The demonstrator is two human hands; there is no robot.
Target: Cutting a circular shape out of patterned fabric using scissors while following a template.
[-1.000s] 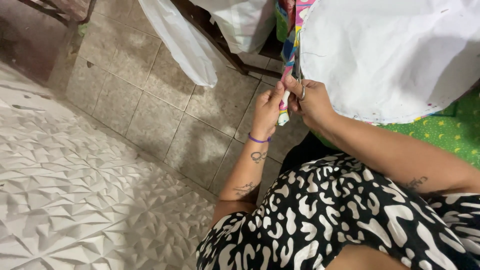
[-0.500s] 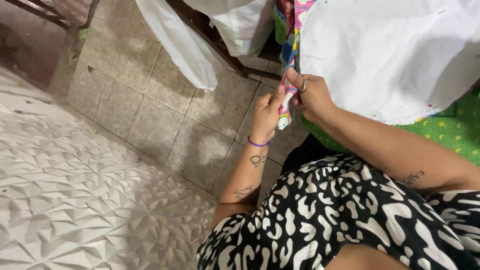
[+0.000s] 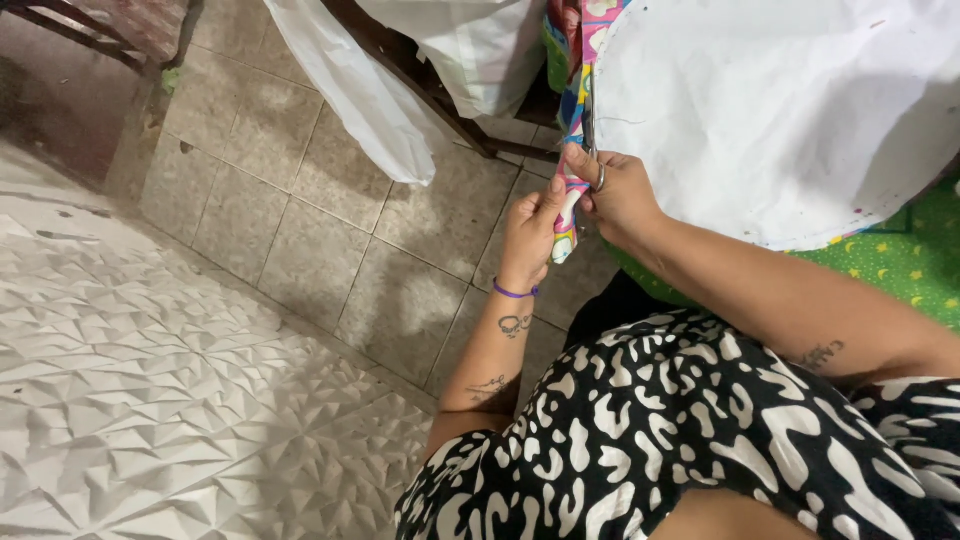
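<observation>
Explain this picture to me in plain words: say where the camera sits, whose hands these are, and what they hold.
The one current picture comes from a camera worn on a person's head, looking down at their own arms and lap. The left hand, with a purple band at the wrist, pinches a narrow colourful strip of fabric that runs along the edge of a large white round cloth panel. The right hand grips scissors, the blades pointing up along that strip; I cannot tell whether they are open. Under the panel lies green fabric with yellow stars. The black-and-white patterned garment is the person's clothing. To the left are a tiled floor and hanging white plastic bags.
</observation>
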